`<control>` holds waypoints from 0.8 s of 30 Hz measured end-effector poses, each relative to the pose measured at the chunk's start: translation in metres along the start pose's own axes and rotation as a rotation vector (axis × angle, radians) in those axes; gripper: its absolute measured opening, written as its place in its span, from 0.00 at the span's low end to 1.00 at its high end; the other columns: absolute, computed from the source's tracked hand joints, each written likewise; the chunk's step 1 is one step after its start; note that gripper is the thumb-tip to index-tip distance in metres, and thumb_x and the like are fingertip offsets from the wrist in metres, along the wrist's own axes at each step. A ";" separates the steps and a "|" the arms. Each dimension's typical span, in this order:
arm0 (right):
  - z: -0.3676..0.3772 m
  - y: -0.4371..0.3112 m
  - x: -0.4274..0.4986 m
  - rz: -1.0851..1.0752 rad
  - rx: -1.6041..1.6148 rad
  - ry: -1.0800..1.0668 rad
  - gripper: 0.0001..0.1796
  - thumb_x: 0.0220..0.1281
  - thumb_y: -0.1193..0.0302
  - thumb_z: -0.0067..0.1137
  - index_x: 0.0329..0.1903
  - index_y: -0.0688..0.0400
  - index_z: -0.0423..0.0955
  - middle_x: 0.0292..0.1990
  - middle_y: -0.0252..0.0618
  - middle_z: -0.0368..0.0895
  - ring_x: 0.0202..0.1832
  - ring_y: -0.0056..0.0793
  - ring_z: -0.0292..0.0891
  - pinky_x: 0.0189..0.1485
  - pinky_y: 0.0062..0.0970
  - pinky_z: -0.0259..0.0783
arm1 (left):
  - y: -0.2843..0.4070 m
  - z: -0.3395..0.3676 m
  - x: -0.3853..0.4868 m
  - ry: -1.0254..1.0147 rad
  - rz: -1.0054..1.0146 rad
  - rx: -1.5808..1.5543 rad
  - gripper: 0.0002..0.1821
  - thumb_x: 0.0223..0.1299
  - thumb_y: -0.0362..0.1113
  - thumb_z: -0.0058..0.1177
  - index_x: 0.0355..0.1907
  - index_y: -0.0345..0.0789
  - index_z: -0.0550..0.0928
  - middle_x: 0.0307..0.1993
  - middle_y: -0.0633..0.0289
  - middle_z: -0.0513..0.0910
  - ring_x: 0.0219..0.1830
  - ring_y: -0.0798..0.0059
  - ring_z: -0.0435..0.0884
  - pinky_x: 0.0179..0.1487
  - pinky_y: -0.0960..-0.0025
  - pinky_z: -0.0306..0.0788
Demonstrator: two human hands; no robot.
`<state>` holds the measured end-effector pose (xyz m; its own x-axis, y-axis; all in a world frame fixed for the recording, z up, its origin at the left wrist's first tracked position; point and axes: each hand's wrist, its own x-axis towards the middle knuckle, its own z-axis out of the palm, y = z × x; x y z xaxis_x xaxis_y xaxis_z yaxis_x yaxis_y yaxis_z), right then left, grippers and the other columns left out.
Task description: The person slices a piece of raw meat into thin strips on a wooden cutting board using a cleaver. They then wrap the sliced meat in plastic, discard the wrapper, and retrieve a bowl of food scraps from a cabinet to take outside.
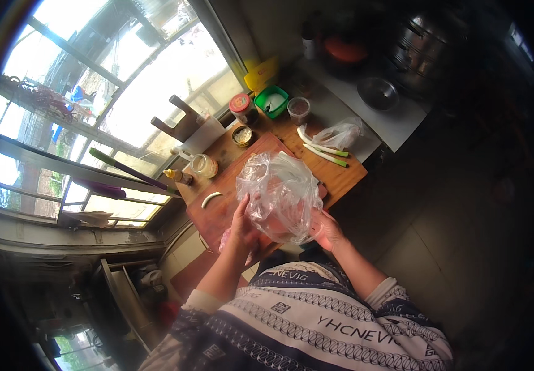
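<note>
Between my two hands is a crinkled clear plastic bag (282, 195), held up over a reddish cutting board (207, 221). My left hand (244, 227) grips its left side, with the thumb up along the plastic. At the lower right edge of the bag, my right hand (329, 232) has hold of it, fingers partly hidden behind the film. What the bag contains, if anything, cannot be made out. A short white scallion piece (211, 199) lies on the board left of the bag. Something pink (224, 239) shows beside my left wrist, partly covered.
Scallion stalks (325, 155) and another plastic bag (341, 133) lie at the right. Behind the board stand a glass jar (204, 166), a small bottle (178, 176), an open tin (242, 136), a red-lidded jar (243, 109), a green container (271, 101) and a knife holder (204, 137) with cleavers.
</note>
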<state>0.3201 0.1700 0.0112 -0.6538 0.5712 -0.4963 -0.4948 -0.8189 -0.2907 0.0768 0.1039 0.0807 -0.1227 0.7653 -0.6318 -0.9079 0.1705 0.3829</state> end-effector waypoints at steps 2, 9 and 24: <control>0.016 0.007 0.007 0.031 -0.004 -0.004 0.26 0.67 0.68 0.63 0.65 0.57 0.70 0.58 0.40 0.79 0.60 0.36 0.76 0.63 0.42 0.73 | -0.001 -0.004 -0.018 -0.100 -0.003 -0.028 0.32 0.69 0.58 0.51 0.67 0.38 0.74 0.65 0.52 0.77 0.66 0.51 0.74 0.73 0.44 0.62; 0.041 0.015 0.010 0.184 0.015 0.005 0.18 0.72 0.67 0.56 0.59 0.60 0.73 0.50 0.39 0.83 0.48 0.31 0.81 0.51 0.34 0.77 | 0.011 -0.067 -0.067 -0.177 0.314 -0.280 0.28 0.76 0.52 0.39 0.66 0.34 0.75 0.62 0.52 0.79 0.64 0.53 0.75 0.71 0.47 0.65; 0.004 0.076 -0.019 0.508 0.112 0.102 0.13 0.76 0.67 0.46 0.51 0.61 0.75 0.39 0.37 0.84 0.36 0.28 0.80 0.43 0.26 0.78 | -0.044 -0.133 -0.191 0.206 0.557 -0.692 0.27 0.68 0.53 0.50 0.60 0.34 0.76 0.53 0.57 0.81 0.42 0.67 0.76 0.47 0.65 0.72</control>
<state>0.2931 0.0972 0.0015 -0.7707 0.0912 -0.6307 -0.1919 -0.9770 0.0932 0.0867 -0.1318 0.0948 -0.6239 0.4880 -0.6104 -0.7256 -0.6518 0.2205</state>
